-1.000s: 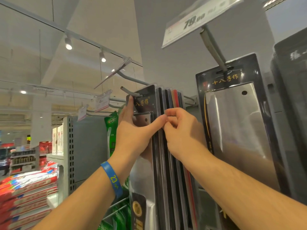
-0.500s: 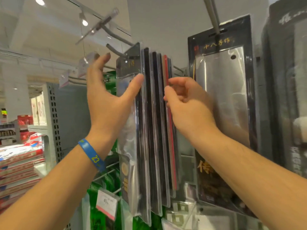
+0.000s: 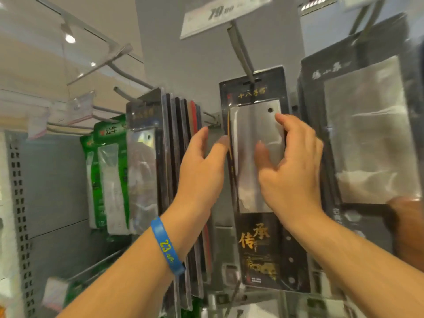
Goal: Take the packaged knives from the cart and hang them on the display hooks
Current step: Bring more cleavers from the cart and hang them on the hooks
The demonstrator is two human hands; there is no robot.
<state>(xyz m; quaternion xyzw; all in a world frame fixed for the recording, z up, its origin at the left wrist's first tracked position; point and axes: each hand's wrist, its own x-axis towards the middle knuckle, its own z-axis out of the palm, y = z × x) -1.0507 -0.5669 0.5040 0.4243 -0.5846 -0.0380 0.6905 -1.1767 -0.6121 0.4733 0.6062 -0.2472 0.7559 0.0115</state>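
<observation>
Moved: both hands left the stack of knife packs (image 3: 179, 138) for the single cleaver pack (image 3: 254, 244) beside it.
Left hand (image 3: 199, 166): spread, fingers straight, thumb tip at the cleaver pack's left edge; blue wristband (image 3: 167, 246) on the wrist.
Right hand (image 3: 293, 171): thumb pressed on the clear front, fingers curled round the right edge.
Cleaver pack: hung upright on the middle hook (image 3: 241, 51), under a price tag (image 3: 220, 14).
Stack: hung edge-on, just left of the left hand.
</observation>
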